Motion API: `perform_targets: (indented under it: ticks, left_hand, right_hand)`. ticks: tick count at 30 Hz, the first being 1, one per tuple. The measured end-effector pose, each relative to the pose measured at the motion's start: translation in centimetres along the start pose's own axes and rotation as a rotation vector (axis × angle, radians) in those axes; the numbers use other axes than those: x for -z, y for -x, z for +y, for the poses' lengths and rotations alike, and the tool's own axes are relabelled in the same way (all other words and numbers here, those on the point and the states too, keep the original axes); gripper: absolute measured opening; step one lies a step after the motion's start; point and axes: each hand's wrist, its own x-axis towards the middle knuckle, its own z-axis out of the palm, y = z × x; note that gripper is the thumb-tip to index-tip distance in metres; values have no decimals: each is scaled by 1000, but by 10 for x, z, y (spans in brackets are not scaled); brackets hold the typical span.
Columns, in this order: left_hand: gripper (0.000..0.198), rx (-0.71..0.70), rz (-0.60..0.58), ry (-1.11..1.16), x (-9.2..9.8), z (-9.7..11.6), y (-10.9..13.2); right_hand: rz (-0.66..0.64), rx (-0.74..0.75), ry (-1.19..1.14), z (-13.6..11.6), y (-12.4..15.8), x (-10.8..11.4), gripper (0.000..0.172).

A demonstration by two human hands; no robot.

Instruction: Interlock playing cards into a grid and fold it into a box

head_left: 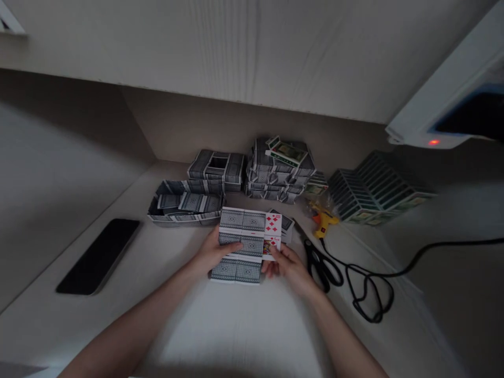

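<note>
A flat panel of joined playing cards point(246, 221) is held above the table, its patterned backs facing up in rows. My left hand point(216, 251) grips the panel's left side, the thumb lying across the middle row. At the right edge two cards show their faces, a red diamond card point(273, 224) above and a face card point(269, 245) below. My right hand point(286, 262) pinches the lower one, the face card, between thumb and fingers. Behind the panel's right side a few loose cards point(289, 231) lie on the table, partly hidden.
An open card-built box point(185, 217) holds loose cards. Behind stand card-built boxes point(216, 167) and a stack point(275, 178) with a card pack point(289, 154) on top. Rightward are a yellow glue gun point(325, 220), black scissors point(321, 265), a cable point(368, 274) and card packs point(354, 197). A phone point(98, 257) lies left.
</note>
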Motion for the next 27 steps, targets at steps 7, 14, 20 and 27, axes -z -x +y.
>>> perform_targets:
  ticks: [7, 14, 20, 27]
  left_hand:
    - [61, 7, -1, -15, 1, -2, -2]
    - [58, 3, -4, -56, 0, 4, 0]
    - [59, 9, -16, -47, 1, 4, -1]
    - [60, 0, -12, -42, 0, 6, -1]
  right_hand:
    - [210, 36, -42, -2, -3, 2, 31]
    - [177, -42, -243, -5, -1, 1, 28]
    - [158, -43, -312, -7, 1, -2, 28]
    - [153, -14, -355, -5, 1, -2, 26]
